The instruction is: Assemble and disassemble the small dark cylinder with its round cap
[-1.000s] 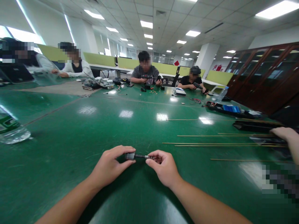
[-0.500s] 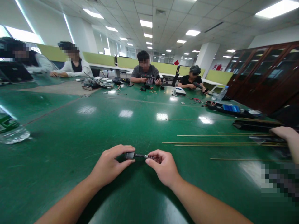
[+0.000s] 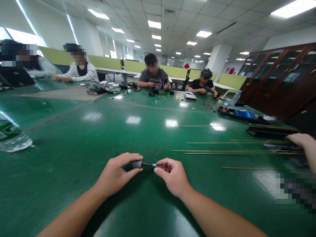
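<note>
My left hand (image 3: pixel 116 174) pinches a dark grey cylinder (image 3: pixel 137 164) between thumb and fingers, low in the middle of the head view. A thin black shaft (image 3: pixel 148 164) runs from the cylinder to the right. My right hand (image 3: pixel 172 176) is closed on a small coiled spring (image 3: pixel 160 166) at the shaft's silvery end. Part of the spring is hidden by the fingers. Both hands are over the green table (image 3: pixel 98 141).
Thin brass-coloured rods (image 3: pixel 222 153) lie on the right, near another person's hand (image 3: pixel 302 140). At the left edge stands a water bottle (image 3: pixel 12 136). A black tray (image 3: pixel 237 113) with blue items lies further back. Several people sit across the table.
My hands and the parts in them look unchanged. A seated person at the back left has shifted the head slightly.
</note>
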`<act>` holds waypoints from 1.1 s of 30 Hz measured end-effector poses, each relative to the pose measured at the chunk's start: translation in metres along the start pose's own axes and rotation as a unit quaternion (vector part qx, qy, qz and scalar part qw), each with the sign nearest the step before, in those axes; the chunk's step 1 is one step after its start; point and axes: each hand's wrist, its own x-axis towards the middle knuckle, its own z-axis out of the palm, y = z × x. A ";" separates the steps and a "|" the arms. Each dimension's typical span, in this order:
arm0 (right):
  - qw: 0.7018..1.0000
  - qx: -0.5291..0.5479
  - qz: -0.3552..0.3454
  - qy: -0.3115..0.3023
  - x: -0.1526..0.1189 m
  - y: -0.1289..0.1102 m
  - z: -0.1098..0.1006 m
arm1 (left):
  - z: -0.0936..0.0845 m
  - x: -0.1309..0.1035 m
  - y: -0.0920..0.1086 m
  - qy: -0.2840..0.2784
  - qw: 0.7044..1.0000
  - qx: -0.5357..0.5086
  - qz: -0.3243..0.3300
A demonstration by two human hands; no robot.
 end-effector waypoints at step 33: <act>0.998 -0.040 -0.018 -0.053 -0.006 0.003 0.003 | -0.091 -0.015 -0.060 0.099 0.974 0.090 -0.181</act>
